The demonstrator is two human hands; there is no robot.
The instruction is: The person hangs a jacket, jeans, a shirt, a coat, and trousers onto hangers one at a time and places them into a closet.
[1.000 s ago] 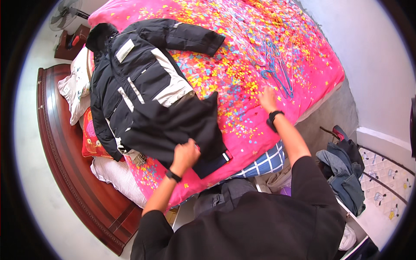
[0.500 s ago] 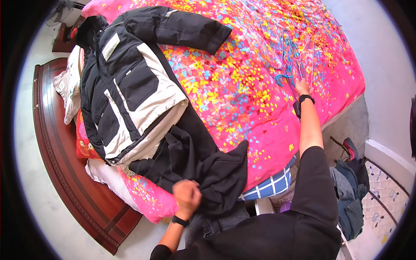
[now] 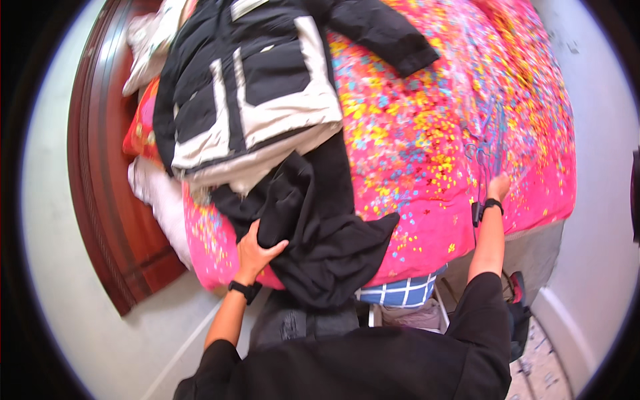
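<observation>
My left hand point(image 3: 257, 255) rests on crumpled black cloth point(image 3: 333, 243), thumb spread away from the fingers. The cloth, a garment whose kind I cannot make out, lies partly under a black and white jacket point(image 3: 273, 73) spread on the bed. Over at the right side of the bed, my right hand point(image 3: 499, 187) is closed at the lower end of a bunch of thin blue hangers point(image 3: 497, 143); its fingertips are partly hidden. Close to that wrist hangs a small black object point(image 3: 477, 213) on a cord.
Pink floral bedding point(image 3: 420, 180) covers the bed. A dark wooden headboard point(image 3: 110, 167) stands at left, beside pillows point(image 3: 160, 203). Blue checked cloth point(image 3: 403, 293) shows below the near bed edge, above an open drawer point(image 3: 413, 317). A pale wall point(image 3: 603, 173) rises at right.
The view has shifted, so the bed and jacket sit differently. My left hand has gone from loosely curled above the black cloth to spread on it. My right hand stays at the hangers.
</observation>
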